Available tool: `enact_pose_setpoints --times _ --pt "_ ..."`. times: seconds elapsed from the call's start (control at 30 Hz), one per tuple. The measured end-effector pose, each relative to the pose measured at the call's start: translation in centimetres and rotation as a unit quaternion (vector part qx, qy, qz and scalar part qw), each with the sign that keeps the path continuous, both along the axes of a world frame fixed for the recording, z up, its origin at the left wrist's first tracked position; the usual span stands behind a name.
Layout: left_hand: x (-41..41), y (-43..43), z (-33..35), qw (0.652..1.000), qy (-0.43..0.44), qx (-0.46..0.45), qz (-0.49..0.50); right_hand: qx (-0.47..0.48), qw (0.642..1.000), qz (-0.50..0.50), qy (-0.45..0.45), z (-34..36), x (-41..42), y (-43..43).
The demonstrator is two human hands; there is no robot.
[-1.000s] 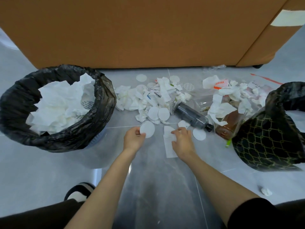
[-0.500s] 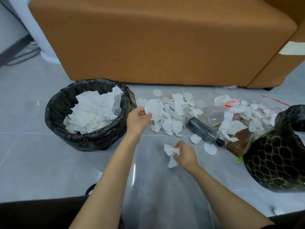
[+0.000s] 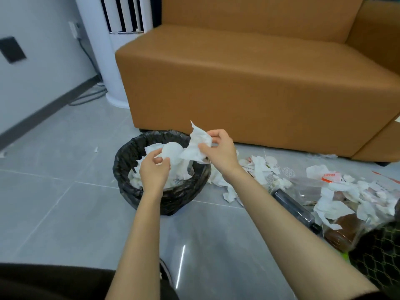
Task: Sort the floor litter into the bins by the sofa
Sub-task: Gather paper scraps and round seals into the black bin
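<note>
**Both hands hold paper over the black-lined bin**

At 10 o'clock a white column unit (image 3: 121,61) stands by the wall, just beside the left end of the orange sofa (image 3: 259,79), which fills the view from 12 to 2 o'clock. The black-lined bin (image 3: 127,154) sits on the grey floor (image 3: 54,202) at the centre, in front of the sofa's left corner, heaped with white tissue.

The left hand (image 3: 154,169) hovers over the bin, its grip pinching a round white pad (image 3: 173,150) by the lower edge. At that hand's 2 o'clock, the right hand (image 3: 219,151) is above the bin's far rim, its grip pinching a crumpled tissue (image 3: 198,146) between thumb and fingertips.

From the bin's 3 o'clock a litter pile (image 3: 259,167) of torn paper and pads spreads across the floor. A dark bottle (image 3: 292,205) lies at 4 o'clock, a brown bottle (image 3: 344,231) just beyond it, and a lattice-patterned bin (image 3: 378,263) sits at the right edge.
</note>
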State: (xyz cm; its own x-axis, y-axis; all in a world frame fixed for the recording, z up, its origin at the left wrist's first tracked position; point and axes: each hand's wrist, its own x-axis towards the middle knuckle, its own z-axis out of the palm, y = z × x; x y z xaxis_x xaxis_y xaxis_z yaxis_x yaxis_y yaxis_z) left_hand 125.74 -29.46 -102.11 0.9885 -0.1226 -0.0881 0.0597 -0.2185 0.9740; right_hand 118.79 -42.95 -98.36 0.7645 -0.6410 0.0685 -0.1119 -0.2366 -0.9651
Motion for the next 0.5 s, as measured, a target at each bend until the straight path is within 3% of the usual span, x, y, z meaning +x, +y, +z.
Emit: enact_pose_setpoints --times 0.13,0.2,0.33,0.5 --pt "0.6 2.1 -0.5 0.993 -0.044 0.107 0.005 -0.017 0.998 0.042 0.035 -0.9 2.8 1.9" --pt "0.6 2.8 -0.9 0.986 -0.075 0.152 0.0 -0.111 0.985 0.092 0.095 -1.9 3.6 2.4" --pt "0.8 3.2 -1.8 0.977 -0.103 0.188 0.003 -0.279 0.915 0.221 0.192 -3.1 4.0 2.8" --pt "0.7 2.6 -1.9 0.975 -0.123 0.184 -0.007 -0.336 0.852 0.287 0.28 -4.3 3.6 2.6"
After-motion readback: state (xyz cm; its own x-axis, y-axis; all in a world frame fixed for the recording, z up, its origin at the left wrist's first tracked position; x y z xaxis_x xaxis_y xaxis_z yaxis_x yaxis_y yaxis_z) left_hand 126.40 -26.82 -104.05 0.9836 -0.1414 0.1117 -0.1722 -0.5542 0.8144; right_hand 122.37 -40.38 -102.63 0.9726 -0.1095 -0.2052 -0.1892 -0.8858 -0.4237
